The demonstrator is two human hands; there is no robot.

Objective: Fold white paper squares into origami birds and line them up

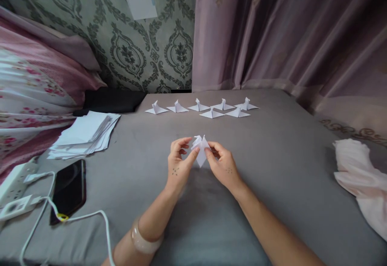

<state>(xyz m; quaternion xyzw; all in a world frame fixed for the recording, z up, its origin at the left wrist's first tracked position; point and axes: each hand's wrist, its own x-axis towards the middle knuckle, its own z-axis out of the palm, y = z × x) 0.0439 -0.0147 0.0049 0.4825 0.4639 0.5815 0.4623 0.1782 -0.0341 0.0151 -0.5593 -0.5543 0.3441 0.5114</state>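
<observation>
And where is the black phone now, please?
In the head view, the black phone lies at the left, on the grey sheet, just right of the white power strip and nearer the camera than the paper stack.

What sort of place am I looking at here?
Probably a room in a home, perhaps a bedroom: long mauve fabric curtains, grey-green damask-patterned wallpaper and pink-and-white floral fabric at the left look domestic.

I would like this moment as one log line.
left hand, right hand: hold folded paper | beyond: seven paper figures | at left: sheets, phone
</observation>
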